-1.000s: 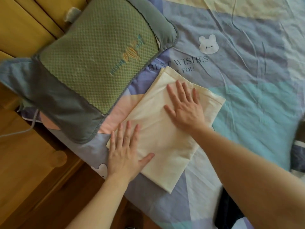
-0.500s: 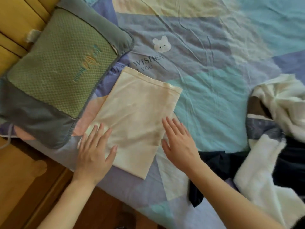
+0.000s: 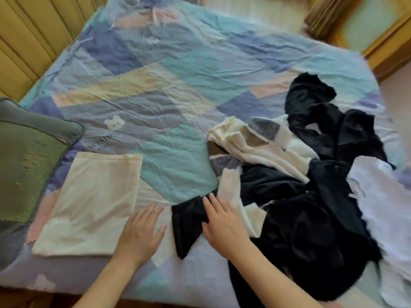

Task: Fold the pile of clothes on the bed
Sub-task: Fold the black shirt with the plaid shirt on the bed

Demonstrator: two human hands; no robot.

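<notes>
A folded cream cloth (image 3: 93,203) lies flat on the bed at the near left. To the right sits the loose pile (image 3: 307,196): black garments (image 3: 300,236), a cream and grey patterned top (image 3: 255,143) and a white piece (image 3: 382,207). My left hand (image 3: 140,234) hovers open, fingers spread, just right of the folded cloth's near corner. My right hand (image 3: 222,223) rests flat and open on the near-left edge of the pile, over a black sleeve end (image 3: 189,225) and the cream top's edge.
The bed (image 3: 178,74) has a patchwork sheet in blue, teal, yellow and pink. A green and grey pillow (image 3: 26,170) lies at the left edge. A yellow padded headboard (image 3: 29,36) runs along the far left. Wooden furniture (image 3: 382,41) stands beyond the far right corner.
Both hands left the folded cream cloth and moved right. The view swung right, bringing the whole pile into sight. My right hand now lies on the pile's near edge.
</notes>
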